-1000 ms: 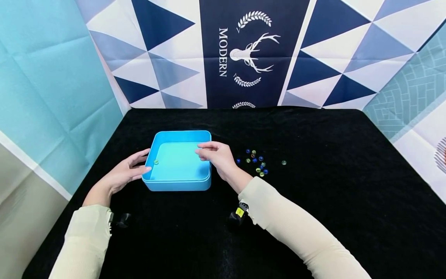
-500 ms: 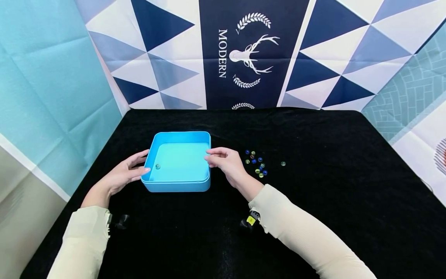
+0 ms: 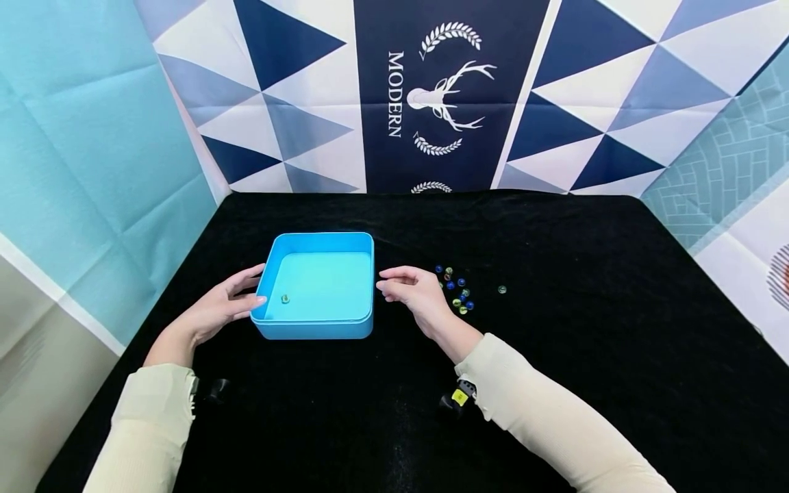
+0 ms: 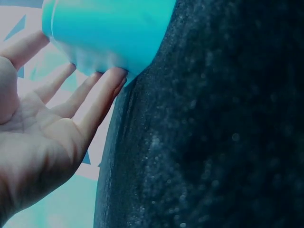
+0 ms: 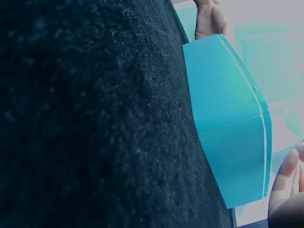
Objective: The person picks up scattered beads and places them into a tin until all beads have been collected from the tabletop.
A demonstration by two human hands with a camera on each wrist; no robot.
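Note:
A blue open-topped box (image 3: 311, 330) stands on the black cloth, left of centre in the head view. One small glass marble (image 3: 285, 299) lies on its floor near the front left corner. My left hand (image 3: 217, 308) touches the box's left side, its thumb at the rim. In the left wrist view, the extended fingertips (image 4: 116, 73) rest against the blue wall. Just off the box's right side hovers my right hand (image 3: 416, 294), thumb and fingers close together, with nothing visible between them. Behind that hand lies a loose group of marbles (image 3: 461, 282), blue and yellow-green, partly covered by it.
A single marble (image 3: 502, 289) lies apart, to the right of the group. Black cloth (image 3: 585, 308) covers the table. A patterned curtain (image 3: 456, 96) hangs at the table's back edge, and a light blue one (image 3: 92, 137) at the left.
My right hand has moved from over the box to the right, past its rim. Inside the box, the marble has rolled slightly right and toward the front. My left hand stays put.

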